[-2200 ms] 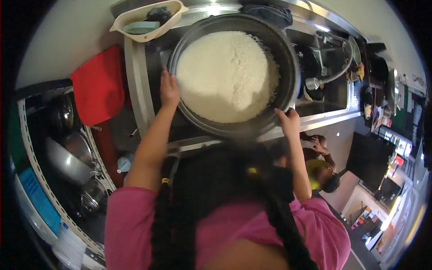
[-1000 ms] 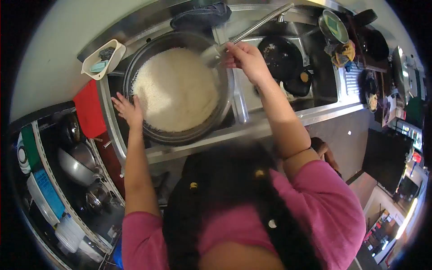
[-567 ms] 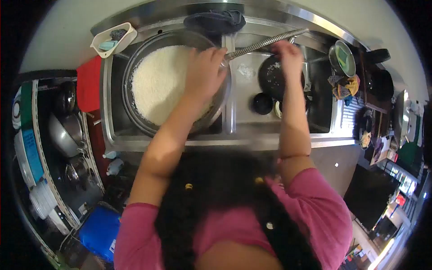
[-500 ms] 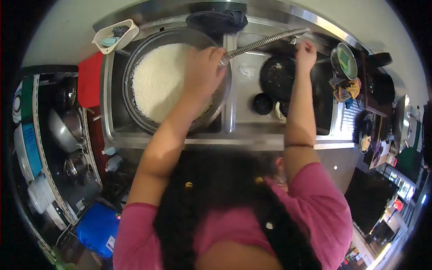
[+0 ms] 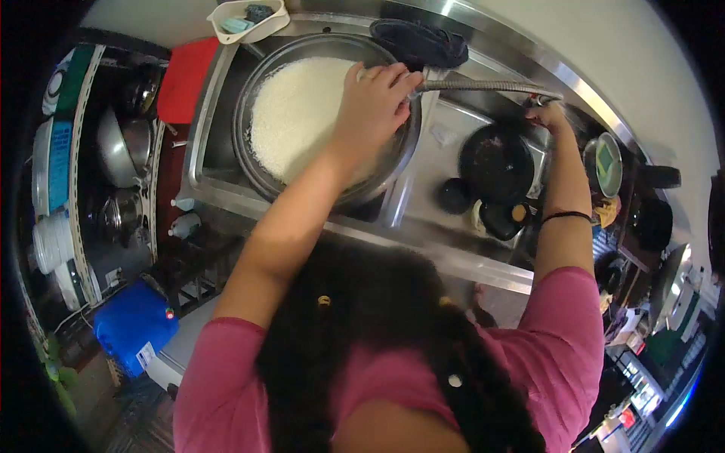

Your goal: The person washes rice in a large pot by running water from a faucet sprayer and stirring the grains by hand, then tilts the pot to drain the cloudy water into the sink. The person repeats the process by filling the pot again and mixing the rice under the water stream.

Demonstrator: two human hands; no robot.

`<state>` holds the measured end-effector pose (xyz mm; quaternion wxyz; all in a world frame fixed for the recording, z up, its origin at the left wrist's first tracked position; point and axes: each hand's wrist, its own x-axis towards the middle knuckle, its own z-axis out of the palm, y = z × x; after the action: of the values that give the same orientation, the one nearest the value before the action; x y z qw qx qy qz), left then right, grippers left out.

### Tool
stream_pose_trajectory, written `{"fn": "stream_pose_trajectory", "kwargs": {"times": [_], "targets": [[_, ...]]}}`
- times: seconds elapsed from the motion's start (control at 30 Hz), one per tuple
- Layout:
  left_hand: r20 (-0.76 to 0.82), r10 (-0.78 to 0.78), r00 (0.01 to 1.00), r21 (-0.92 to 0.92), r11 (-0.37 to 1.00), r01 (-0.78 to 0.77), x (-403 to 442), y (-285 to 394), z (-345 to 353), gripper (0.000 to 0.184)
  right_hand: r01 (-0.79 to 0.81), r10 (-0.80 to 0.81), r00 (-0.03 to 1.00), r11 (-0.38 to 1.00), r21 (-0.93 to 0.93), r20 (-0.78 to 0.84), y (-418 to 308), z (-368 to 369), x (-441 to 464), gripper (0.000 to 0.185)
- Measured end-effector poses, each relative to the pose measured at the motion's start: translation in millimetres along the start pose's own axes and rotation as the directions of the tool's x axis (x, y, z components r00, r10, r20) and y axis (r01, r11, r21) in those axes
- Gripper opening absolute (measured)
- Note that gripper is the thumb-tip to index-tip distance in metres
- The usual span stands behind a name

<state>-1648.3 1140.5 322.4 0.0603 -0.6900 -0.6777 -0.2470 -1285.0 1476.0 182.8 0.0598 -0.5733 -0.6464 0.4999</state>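
A large dark pot [image 5: 251,143] with white rice [image 5: 291,113] in it sits in the left sink basin. Over the pot's right side, my left hand [image 5: 375,98] is wrapped round the head end of a flexible metal faucet hose [image 5: 483,86]. The spray head itself is mostly hidden under my fingers. Further right, my right hand [image 5: 547,115] is closed at the faucet base by the back wall, on what looks like its handle. Below the hose, a black pan [image 5: 496,162] and a small black bowl [image 5: 455,195] lie in the right basin.
A cream tray [image 5: 268,30] with sponges stands at the back left. A dark cloth [image 5: 423,44] lies on the sink's back ledge. A red cloth [image 5: 185,79] hangs at the left, near shelves of pots [image 5: 121,155]. A green-lined bowl [image 5: 606,164] is at the right.
Since the earliest frame, both hands have left the pot's rim. The hose end has passed from my right hand to my left. My right hand has moved right to the faucet base, and the view has turned.
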Motion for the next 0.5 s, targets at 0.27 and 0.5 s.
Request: {"fn": "stream_pose_trajectory", "kwargs": {"times": [0.27, 0.5], "targets": [[0.020, 0.100, 0.995, -0.100, 0.990, -0.097, -7.6, -2.1, 1.6, 0.047, -0.025, 0.056, 0.986, 0.981, 0.192, -0.157, 14.5, 24.2, 6.2, 0.019], [0.050, 0.062, 0.997, -0.176, 0.983, -0.053, -14.1, 1.6, 5.7, 0.051, -0.005, -0.035, 0.681, 0.999, -0.052, -0.731, 10.0, 63.4, 14.1, 0.066]]}}
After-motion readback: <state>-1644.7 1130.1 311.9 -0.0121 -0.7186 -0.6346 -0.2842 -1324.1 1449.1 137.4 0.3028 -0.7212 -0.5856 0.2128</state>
